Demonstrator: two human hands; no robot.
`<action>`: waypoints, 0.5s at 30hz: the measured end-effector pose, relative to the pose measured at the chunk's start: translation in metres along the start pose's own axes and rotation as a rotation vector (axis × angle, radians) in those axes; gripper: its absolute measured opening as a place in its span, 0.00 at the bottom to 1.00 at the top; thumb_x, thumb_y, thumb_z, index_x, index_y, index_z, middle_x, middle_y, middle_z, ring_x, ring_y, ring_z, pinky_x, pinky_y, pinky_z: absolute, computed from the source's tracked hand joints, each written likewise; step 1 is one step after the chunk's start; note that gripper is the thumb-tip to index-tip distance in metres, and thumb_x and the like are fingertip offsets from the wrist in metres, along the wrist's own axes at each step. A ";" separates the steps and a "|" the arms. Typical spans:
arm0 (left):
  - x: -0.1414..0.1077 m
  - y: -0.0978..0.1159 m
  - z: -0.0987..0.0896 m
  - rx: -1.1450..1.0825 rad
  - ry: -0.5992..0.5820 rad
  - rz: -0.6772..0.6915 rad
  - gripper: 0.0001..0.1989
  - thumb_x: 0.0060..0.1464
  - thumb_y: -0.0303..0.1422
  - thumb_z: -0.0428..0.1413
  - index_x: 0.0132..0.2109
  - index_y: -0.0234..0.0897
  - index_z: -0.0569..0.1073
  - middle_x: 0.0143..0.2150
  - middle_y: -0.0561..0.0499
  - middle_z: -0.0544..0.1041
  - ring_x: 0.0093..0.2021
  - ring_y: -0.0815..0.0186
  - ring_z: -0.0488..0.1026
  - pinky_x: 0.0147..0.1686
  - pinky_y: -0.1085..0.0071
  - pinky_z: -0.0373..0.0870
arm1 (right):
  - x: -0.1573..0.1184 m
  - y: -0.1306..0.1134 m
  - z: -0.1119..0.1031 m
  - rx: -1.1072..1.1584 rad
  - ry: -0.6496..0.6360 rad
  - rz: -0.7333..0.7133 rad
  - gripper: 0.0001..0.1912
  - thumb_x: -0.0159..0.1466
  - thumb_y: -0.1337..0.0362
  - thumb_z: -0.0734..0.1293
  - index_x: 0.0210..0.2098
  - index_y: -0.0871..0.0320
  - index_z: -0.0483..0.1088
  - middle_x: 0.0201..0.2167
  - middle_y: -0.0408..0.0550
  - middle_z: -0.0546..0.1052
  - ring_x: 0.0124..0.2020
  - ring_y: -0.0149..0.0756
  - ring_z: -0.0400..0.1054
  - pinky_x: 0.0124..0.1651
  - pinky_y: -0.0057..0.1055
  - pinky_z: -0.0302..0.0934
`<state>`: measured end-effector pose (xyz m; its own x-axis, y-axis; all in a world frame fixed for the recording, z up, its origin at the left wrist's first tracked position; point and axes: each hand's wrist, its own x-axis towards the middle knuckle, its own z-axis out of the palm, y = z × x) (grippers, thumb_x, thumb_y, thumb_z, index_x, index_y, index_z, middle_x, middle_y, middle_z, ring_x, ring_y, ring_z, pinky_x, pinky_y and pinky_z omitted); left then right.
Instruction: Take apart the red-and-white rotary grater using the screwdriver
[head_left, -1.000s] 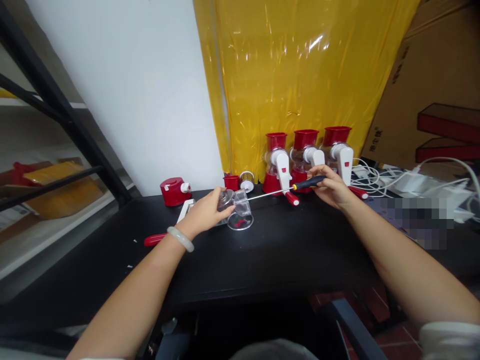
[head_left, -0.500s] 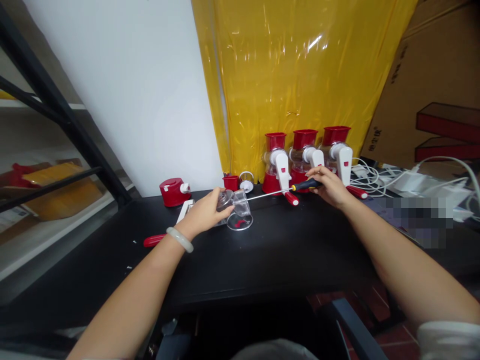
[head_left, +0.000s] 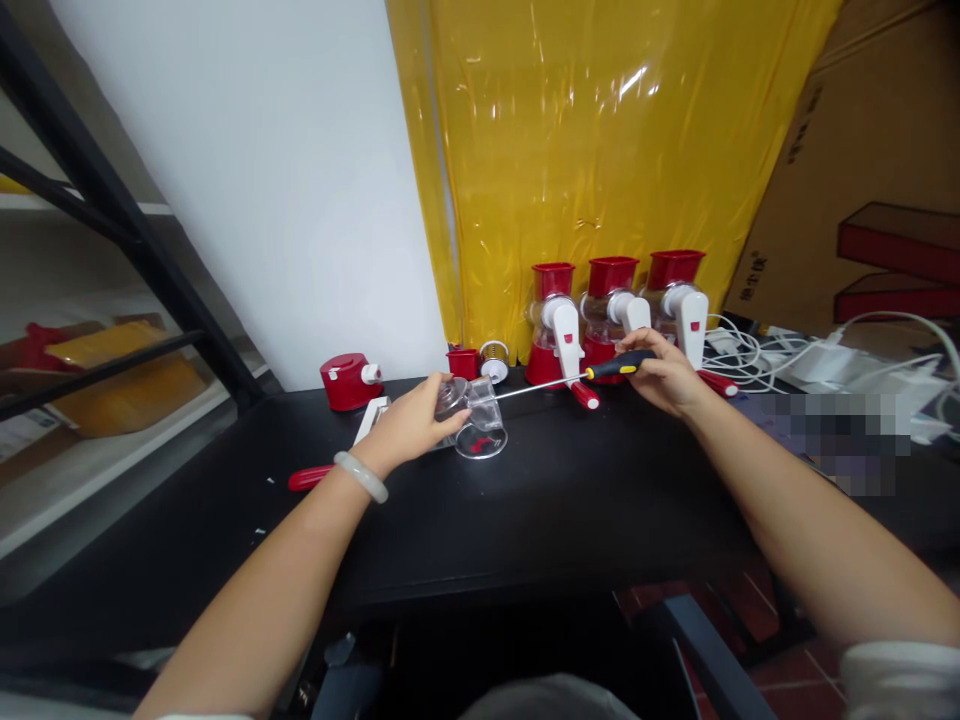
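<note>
A clear plastic housing [head_left: 486, 412] lies on its side on the black table, gripped by my left hand [head_left: 420, 417]. My right hand [head_left: 661, 374] holds a long screwdriver [head_left: 611, 370] by its black and yellow handle. Its shaft points left, and the tip reaches the clear housing; the exact contact point is too small to make out. Partly behind my left hand is a white crank arm [head_left: 369, 420], with a red handle [head_left: 310, 478] beside my wrist.
A red base [head_left: 347, 382] stands at the back left. Behind the housing sit a red hopper piece [head_left: 463, 363] and a drum [head_left: 494, 362]. Three assembled red and white graters [head_left: 556, 325] stand further right, near white cables [head_left: 742, 355]. The black table [head_left: 525, 530] spans the front.
The screwdriver handle has turned a little in my right hand, showing more yellow. My left hand keeps its hold on the clear housing. The view has shifted very slightly.
</note>
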<state>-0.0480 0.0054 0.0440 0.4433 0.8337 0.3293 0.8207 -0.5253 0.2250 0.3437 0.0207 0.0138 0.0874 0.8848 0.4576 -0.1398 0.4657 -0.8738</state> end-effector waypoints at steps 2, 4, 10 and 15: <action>0.000 0.000 0.000 0.000 -0.001 -0.004 0.29 0.61 0.54 0.50 0.59 0.38 0.63 0.50 0.40 0.78 0.45 0.50 0.77 0.40 0.59 0.70 | 0.000 -0.002 0.001 0.019 -0.008 0.010 0.22 0.38 0.72 0.64 0.33 0.50 0.70 0.33 0.44 0.70 0.34 0.37 0.65 0.35 0.33 0.61; 0.000 0.000 0.001 0.001 0.000 -0.007 0.29 0.61 0.54 0.50 0.59 0.38 0.63 0.50 0.40 0.78 0.45 0.50 0.77 0.40 0.60 0.70 | -0.001 -0.005 0.002 0.063 -0.025 0.019 0.18 0.41 0.70 0.65 0.33 0.50 0.71 0.32 0.44 0.70 0.35 0.37 0.65 0.35 0.34 0.62; 0.000 0.000 0.001 0.000 -0.007 -0.005 0.29 0.61 0.53 0.50 0.60 0.37 0.62 0.50 0.39 0.77 0.45 0.50 0.77 0.41 0.59 0.70 | 0.002 -0.006 0.001 0.069 -0.012 0.093 0.10 0.49 0.65 0.66 0.33 0.51 0.72 0.29 0.45 0.70 0.29 0.35 0.62 0.28 0.32 0.57; 0.000 -0.001 0.001 0.004 -0.006 -0.007 0.30 0.61 0.54 0.50 0.60 0.37 0.62 0.51 0.38 0.77 0.46 0.50 0.77 0.41 0.59 0.70 | 0.001 -0.005 0.001 0.061 0.003 0.073 0.14 0.47 0.69 0.65 0.33 0.52 0.73 0.30 0.45 0.70 0.29 0.34 0.62 0.27 0.31 0.57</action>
<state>-0.0483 0.0063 0.0434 0.4394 0.8384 0.3225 0.8252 -0.5185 0.2239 0.3435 0.0193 0.0188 0.0782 0.9164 0.3925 -0.2057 0.4001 -0.8931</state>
